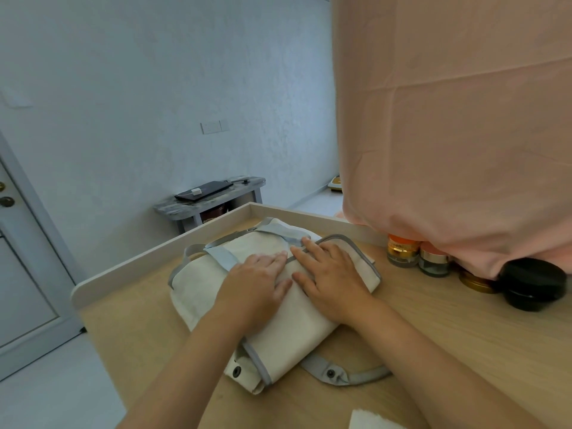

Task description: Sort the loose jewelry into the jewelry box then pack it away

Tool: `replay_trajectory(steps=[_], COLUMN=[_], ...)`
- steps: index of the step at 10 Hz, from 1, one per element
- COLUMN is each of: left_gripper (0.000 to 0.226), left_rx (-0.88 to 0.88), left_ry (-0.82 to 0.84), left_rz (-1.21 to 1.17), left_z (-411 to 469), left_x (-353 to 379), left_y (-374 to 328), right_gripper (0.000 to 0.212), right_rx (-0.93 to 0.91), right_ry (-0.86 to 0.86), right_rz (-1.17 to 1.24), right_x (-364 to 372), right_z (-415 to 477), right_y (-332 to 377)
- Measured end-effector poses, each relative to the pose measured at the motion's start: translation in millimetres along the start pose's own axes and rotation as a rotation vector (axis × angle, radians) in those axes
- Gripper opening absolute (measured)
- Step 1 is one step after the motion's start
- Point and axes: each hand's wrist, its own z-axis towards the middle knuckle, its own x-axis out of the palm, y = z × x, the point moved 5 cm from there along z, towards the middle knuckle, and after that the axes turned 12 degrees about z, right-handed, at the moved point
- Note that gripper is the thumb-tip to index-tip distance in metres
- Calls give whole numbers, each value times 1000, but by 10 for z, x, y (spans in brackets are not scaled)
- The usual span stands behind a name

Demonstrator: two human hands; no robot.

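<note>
Fingers [272,260] of left hand [252,283] and right hand [332,284] lie straight, pressing the folded cloth bag [198,294]

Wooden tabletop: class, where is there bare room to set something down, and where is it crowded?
Bare wood lies left of the cream bag, up to the white rim, and at near right, between the bag and the black jar. Crowded: the far right, where jars huddle under the pink curtain, and the middle, where left hand and right hand press the bag.
</note>
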Motion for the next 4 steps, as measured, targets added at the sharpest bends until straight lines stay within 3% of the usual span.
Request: replay_trajectory(steps=[1,2,3,4], left_gripper=[63,65,64,55], left_rx=[-19,-68,-106,-73], left_ry=[49,-51,-259,-508], left_rz=[-68,-203,-406,-810], left_z=[-3,-148,-470,-960], left_x=[-91,-367,-837,-1406], left_y=[27,54,113,145], right_gripper=[66,64,53,34], right_rx=[34,49,13,-60], right_ry=[112,125,-9,-234], right_rz=[28,133,251,562], right_x=[-105,-415,-974,-1692], right_z=[-67,-190,-379,-754], right_y=[67,183,362,636])
